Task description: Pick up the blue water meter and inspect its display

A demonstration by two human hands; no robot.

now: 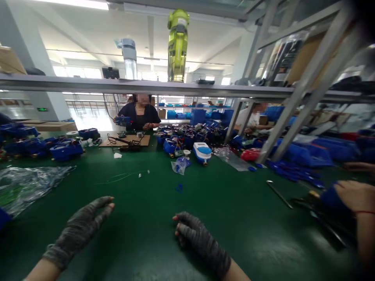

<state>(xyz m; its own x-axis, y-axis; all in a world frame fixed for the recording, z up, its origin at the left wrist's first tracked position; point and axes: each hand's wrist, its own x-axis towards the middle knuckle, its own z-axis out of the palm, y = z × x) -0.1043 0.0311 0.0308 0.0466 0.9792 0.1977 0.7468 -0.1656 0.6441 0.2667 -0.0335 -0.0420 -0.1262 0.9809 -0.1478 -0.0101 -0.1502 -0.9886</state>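
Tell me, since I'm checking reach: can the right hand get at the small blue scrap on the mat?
Probably yes: the right hand rests empty, and only bare green mat lies between it and the blue scrap.

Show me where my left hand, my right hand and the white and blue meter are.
left hand (pixel 79 230), head view, on the back of the glove.
right hand (pixel 199 240), head view, on the gloved knuckles.
white and blue meter (pixel 202 152), head view, on its top face.

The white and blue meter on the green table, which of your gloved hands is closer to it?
Right. The right hand lies almost straight below the meter; the left hand lies far off to its left.
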